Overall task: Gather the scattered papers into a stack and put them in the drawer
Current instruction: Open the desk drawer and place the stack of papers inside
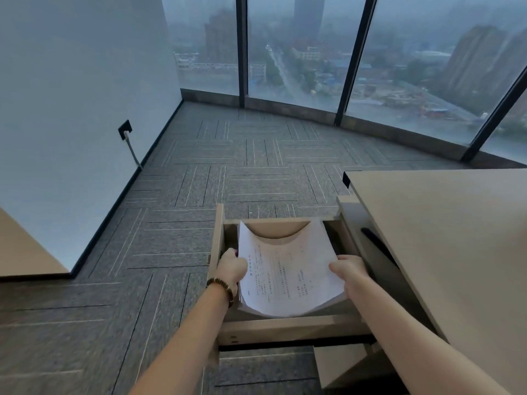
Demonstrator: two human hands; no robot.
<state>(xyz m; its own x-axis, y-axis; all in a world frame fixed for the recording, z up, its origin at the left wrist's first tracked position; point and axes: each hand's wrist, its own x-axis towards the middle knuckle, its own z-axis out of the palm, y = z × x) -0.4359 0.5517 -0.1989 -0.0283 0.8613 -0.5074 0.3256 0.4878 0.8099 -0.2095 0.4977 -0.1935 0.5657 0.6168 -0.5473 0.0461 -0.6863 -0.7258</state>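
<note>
Papers [288, 269] bowed between both hands, over drawer [291, 327]

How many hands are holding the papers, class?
2. The left hand grips the left edge of the papers; the right hand grips the right edge, over the open drawer.

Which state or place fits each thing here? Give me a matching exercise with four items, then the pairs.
Things:
1. stack of papers
2. drawer
3. left hand
4. plug

States or places:
A. in the wall socket
B. wears a beaded bracelet at the wrist
C. pulled open beside the desk
D. bowed into a U between both hands

Pairs: 1-D, 2-C, 3-B, 4-A
</note>
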